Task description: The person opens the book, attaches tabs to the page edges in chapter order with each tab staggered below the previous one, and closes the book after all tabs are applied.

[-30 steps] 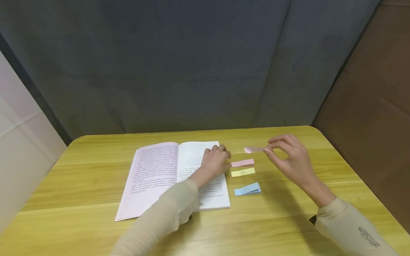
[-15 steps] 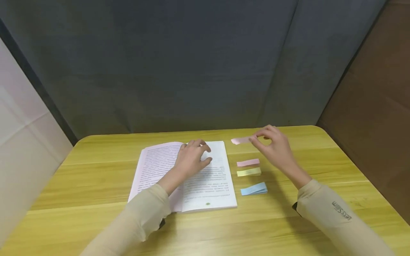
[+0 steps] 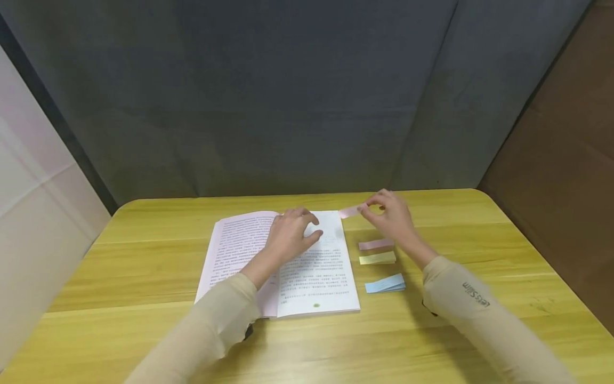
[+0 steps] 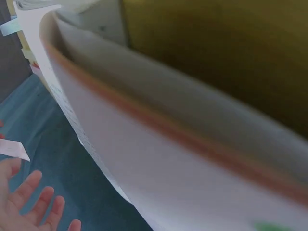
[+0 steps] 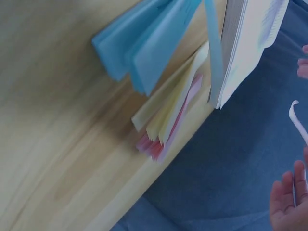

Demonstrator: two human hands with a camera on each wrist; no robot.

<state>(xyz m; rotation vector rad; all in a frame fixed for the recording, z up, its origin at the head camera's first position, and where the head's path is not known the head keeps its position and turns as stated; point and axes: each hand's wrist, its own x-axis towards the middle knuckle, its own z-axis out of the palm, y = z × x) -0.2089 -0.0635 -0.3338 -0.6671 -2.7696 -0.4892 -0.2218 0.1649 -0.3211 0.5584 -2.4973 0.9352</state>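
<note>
An open book (image 3: 316, 272) lies on the table, with printed text on both pages. My left hand (image 3: 290, 232) is over the book near its fold, fingers spread and loosely bent, holding nothing; its fingers (image 4: 33, 192) also show in the left wrist view. Between thumb and fingertips my right hand (image 3: 392, 217) pinches one end of a pink sticky strip (image 3: 350, 212). The strip's free end reaches the top right corner of the right page; whether it touches the paper I cannot tell. In the right wrist view, the strip (image 5: 297, 122) looks curled at its tip.
Right of the book lie a pink pad of sticky strips (image 3: 376, 244), a yellow pad (image 3: 377, 258) and a blue pad (image 3: 385, 284). The wooden table (image 3: 124, 266) ends at a dark cloth backdrop (image 3: 288, 106). Side panels stand left and right.
My right hand has moved left with the pink strip, bringing it to the page corner. My left hand has shifted from the right page's edge to near the fold. The view has turned slightly.
</note>
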